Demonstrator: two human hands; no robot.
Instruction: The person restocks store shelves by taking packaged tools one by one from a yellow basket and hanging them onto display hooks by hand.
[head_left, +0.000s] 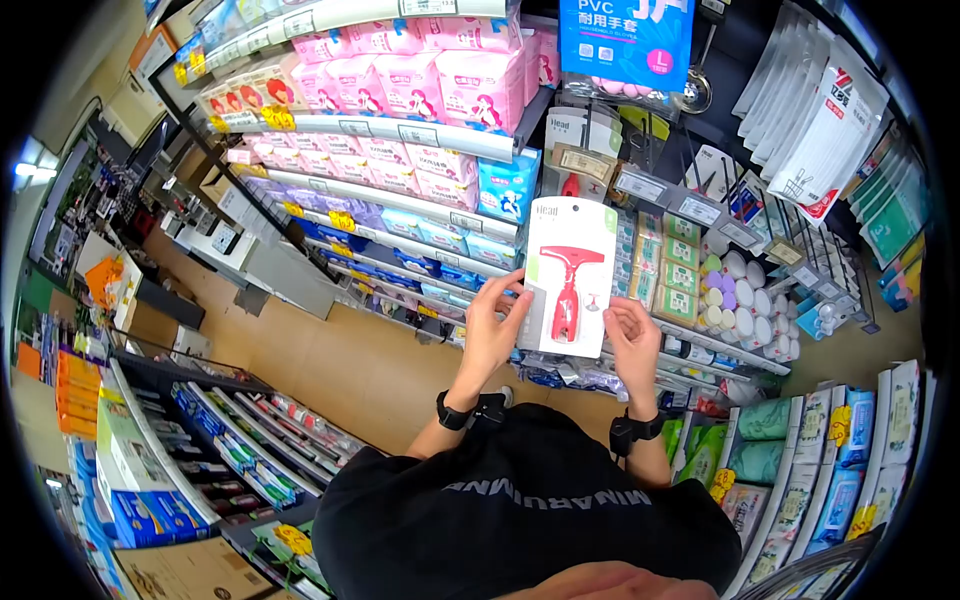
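Observation:
Between my two hands is a white blister card with a red T-shaped hand tool on it, handle pointing down toward me. Whether the tool is a squeegee or a peeler I cannot tell. My left hand pinches the card's left edge, thumb toward the front. At the lower right edge, my right hand grips it with fingers and thumb. The card is upright and faces me in front of the shelf. Behind its top, a similar card hangs on a hook above a price tag.
Pink packs line the shelves at the left. A blue glove package, a metal ladle and white plastic packages hang ahead and right. Boxed soaps stand below. Behind me are more shelves; tiled floor shows at left.

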